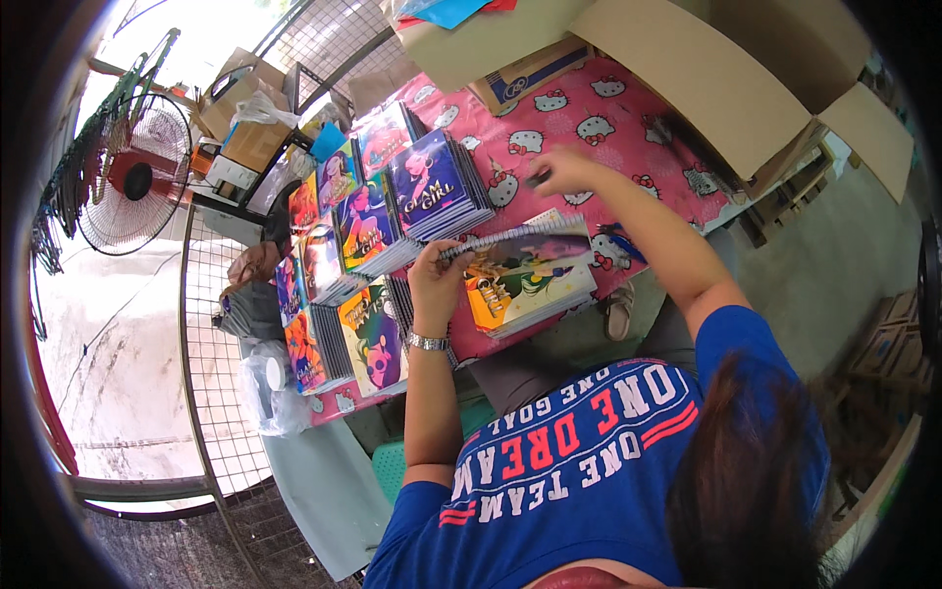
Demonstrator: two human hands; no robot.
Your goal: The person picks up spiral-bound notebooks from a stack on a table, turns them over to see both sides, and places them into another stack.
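My left hand (439, 285), a metal watch on its wrist, is closed on the left end of a spiral notebook (535, 233). The notebook is tilted up, its coil edge showing as a long pale strip. Below it lies a stack of colourful notebooks (530, 291) with a yellow and dark picture cover. Raised over the table beyond the notebook, my right hand (566, 175) has its fingers pinched together. A small dark object (539, 179) shows at its fingertips; its kind is unclear.
Several stacks of illustrated notebooks (429, 187) cover the table's left side. The pink patterned tablecloth (525, 142) shows beyond my right hand. A large open cardboard box (706, 83) stands far right, and a fan (137, 182) stands at the left. A dark blue item (620, 241) lies right of the stack.
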